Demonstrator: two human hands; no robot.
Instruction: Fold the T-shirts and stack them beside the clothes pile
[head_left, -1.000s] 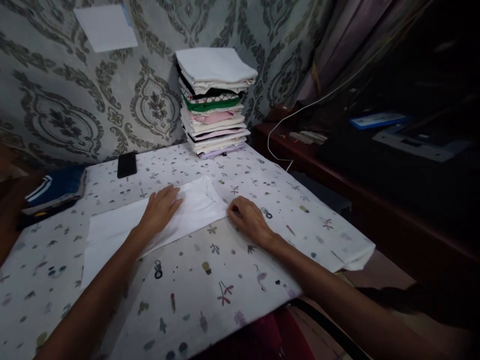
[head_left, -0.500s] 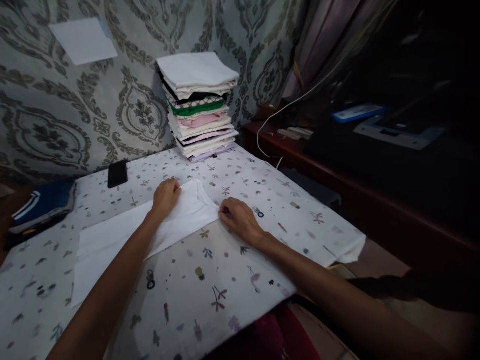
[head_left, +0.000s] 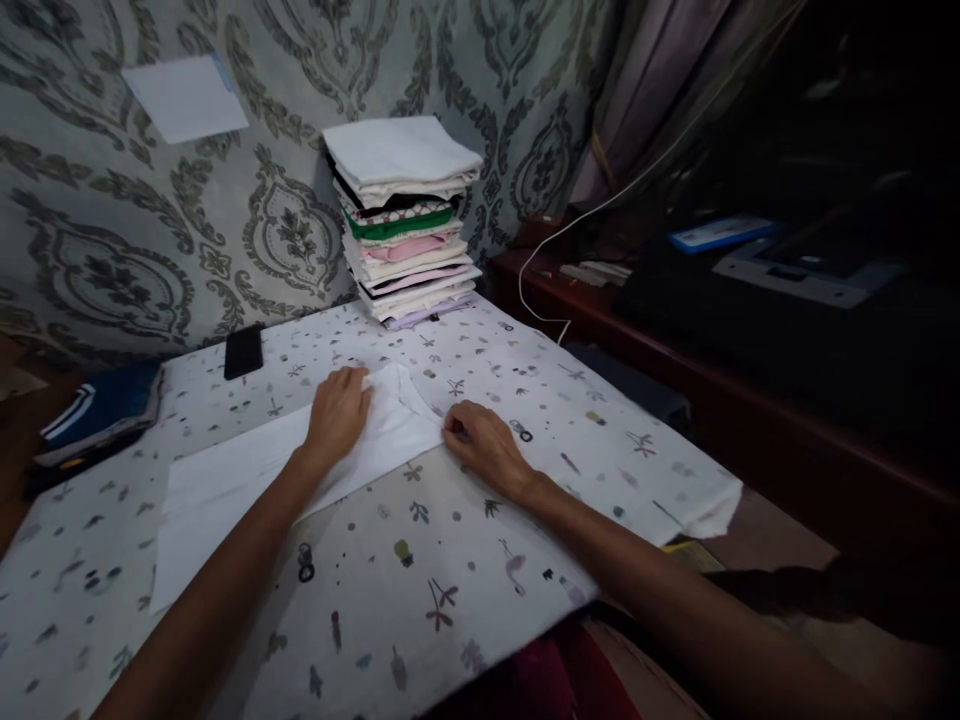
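A white T-shirt (head_left: pixel 394 425), folded into a long narrow strip, lies on the patterned cloth, its neckline end towards the right. My left hand (head_left: pixel 339 412) rests flat on its upper part, palm down, the fingers reaching to the far edge near the collar. At the right-hand corner, my right hand (head_left: pixel 484 445) pinches the shirt's edge between thumb and fingers. My left forearm covers part of the shirt's lower end.
A tall stack of folded clothes (head_left: pixel 405 225) stands at the back by the patterned curtain. A black phone (head_left: pixel 244 352) lies left of it. Dark folded clothes (head_left: pixel 105 410) sit at the left edge. A white cable (head_left: pixel 525 285) hangs beside the dark red furniture (head_left: pixel 720 395) on the right.
My left hand has flattened and turned slightly on the shirt, its fingers more extended. My right hand keeps its pinch at the corner. The whole view has shifted slightly.
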